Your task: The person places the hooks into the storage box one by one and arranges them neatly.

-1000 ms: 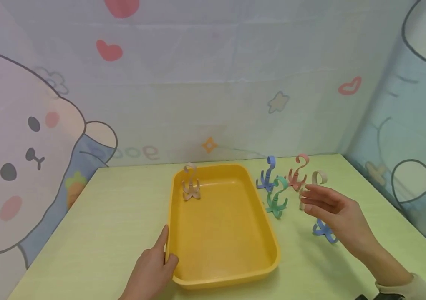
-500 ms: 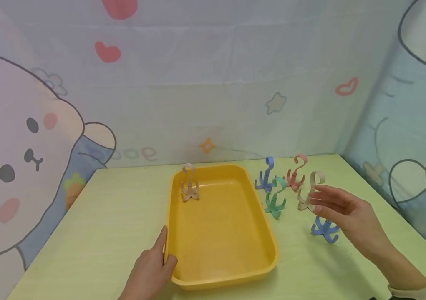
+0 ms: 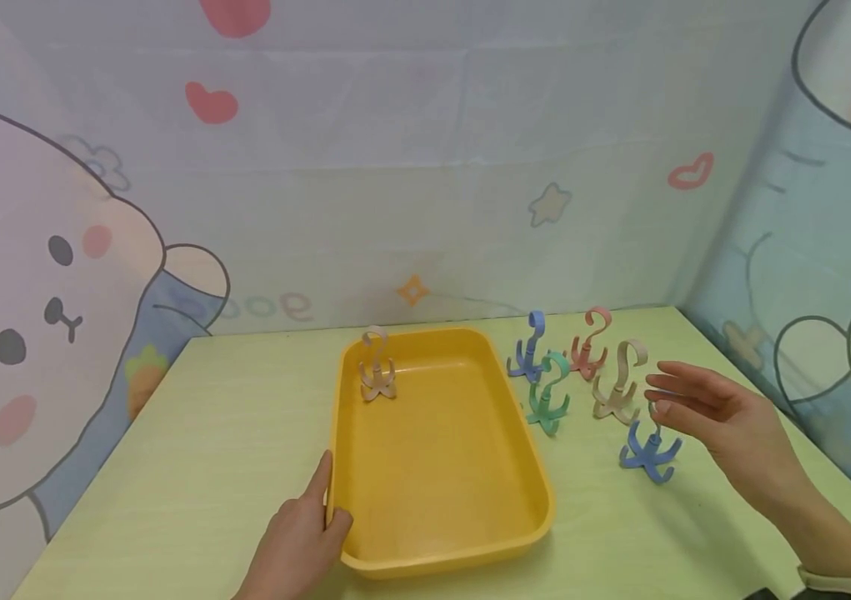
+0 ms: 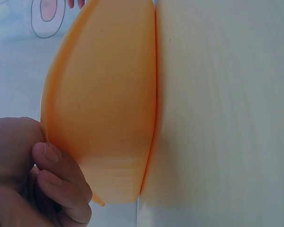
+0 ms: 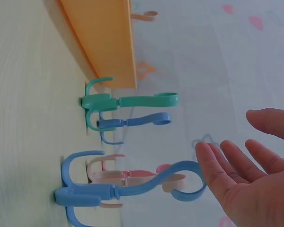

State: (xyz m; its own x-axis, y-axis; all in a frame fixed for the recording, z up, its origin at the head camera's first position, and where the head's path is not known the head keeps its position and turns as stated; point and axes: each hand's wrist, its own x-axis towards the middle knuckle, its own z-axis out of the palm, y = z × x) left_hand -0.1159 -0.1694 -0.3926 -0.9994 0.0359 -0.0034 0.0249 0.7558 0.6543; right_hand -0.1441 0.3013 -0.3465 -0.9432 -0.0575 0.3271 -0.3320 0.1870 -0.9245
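My left hand (image 3: 297, 529) grips the left rim of a yellow tray (image 3: 440, 565); in the left wrist view its fingers curl at the orange-looking wall. A beige four-pronged hanging hook (image 3: 377, 383) stands inside the tray's far left corner. My right hand (image 3: 743, 442), fingers relaxed and holding nothing, hovers right of the near blue hook (image 3: 648, 458). In the head view its fingertips overlap that hook's curled top. Left of and behind that hook stand a cream hook (image 3: 616, 396), a green hook (image 3: 548, 408), a pink hook (image 3: 586, 357) and another blue hook (image 3: 528, 362).
The pale green table (image 3: 207, 450) extends on both sides of the tray. Behind and to the right hangs a cartoon-printed cloth (image 3: 365, 208). The green hook stands close to the tray's right wall.
My right hand has moved right, away from the cream hook, uncovering it and more of the near blue hook. My left hand and the tray stay put.
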